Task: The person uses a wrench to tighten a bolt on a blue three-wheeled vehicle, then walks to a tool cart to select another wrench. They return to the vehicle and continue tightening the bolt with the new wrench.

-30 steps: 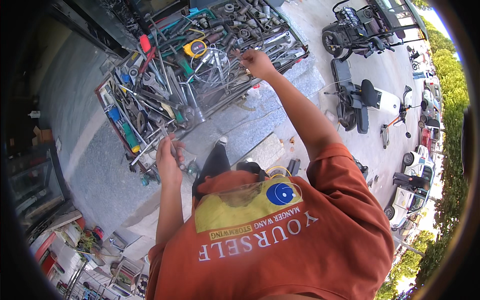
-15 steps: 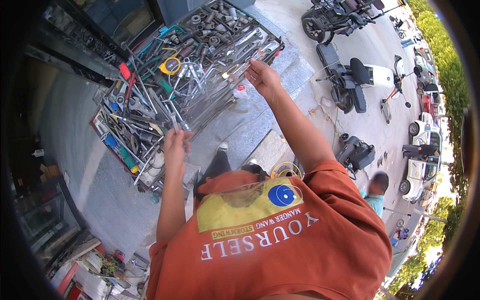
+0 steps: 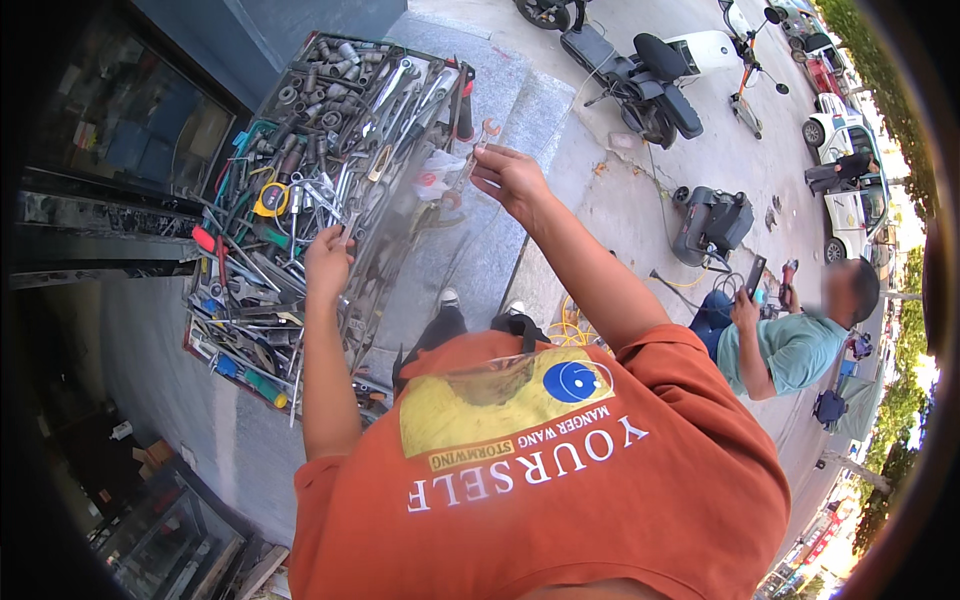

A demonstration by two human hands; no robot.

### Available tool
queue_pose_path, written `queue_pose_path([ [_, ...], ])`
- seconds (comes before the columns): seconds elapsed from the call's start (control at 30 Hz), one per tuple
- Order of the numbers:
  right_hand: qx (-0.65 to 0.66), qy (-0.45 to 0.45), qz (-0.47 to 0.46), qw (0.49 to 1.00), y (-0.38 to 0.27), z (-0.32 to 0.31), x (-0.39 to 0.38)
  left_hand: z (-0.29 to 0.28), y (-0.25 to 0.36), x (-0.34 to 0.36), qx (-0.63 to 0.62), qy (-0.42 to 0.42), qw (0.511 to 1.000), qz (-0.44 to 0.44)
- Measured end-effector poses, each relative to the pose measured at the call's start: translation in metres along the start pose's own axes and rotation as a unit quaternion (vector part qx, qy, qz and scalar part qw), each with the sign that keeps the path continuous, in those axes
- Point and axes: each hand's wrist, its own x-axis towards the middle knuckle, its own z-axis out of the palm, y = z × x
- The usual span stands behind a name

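My right hand (image 3: pixel 513 185) is raised past the right edge of a metal tool tray (image 3: pixel 376 330), its fingers closed on a slim open-end wrench (image 3: pixel 490 128) whose orange-tinted jaw sticks out beyond them. Over the tray's near part, my left hand (image 3: pixel 328 262) pinches another wrench (image 3: pixel 350 228); its lower part is hidden by the fingers. Sockets (image 3: pixel 325 95) crowd the far end of the tray. Combination wrenches (image 3: pixel 385 130) lie along its right side. A yellow tape measure (image 3: pixel 271 199) rests among loose tools near the middle, with a red-handled tool (image 3: pixel 204 238) to the left.
A white plastic bag (image 3: pixel 436 176) lies by the tray's right edge. Screwdrivers (image 3: pixel 262 386) fill its near left corner. At right, a person in a light green shirt (image 3: pixel 790 350) holds a dark object. Beyond are a black machine (image 3: pixel 712 228), a yellow hose (image 3: pixel 570 325) and scooters (image 3: pixel 650 85).
My view has turned to the right, so the tray sits farther left and the person in green shows more fully. Both hands still hold their wrenches, the left one now higher over the tools.
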Motion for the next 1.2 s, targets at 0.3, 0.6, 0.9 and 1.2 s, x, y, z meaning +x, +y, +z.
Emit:
queue_pose_path([
  [0.3, 0.019, 0.031, 0.032, 0.999, 0.019, -0.044, -0.023, -0.006, -0.026, 0.024, 0.032, 0.113, 0.985, 0.127],
  [0.6, 0.119, 0.115, 0.131, 0.977, 0.083, -0.128, -0.054, 0.016, 0.009, 0.0, 0.369, 0.213, 0.866, 0.261],
  [0.9, 0.138, 0.154, 0.155, 0.966, 0.139, -0.204, -0.082, 0.065, 0.01, -0.021, 0.287, 0.152, 0.898, 0.298],
  [1.2, 0.147, 0.232, 0.163, 0.948, 0.173, -0.242, -0.111, 0.102, 0.027, -0.032, 0.228, 0.043, 0.922, 0.311],
])
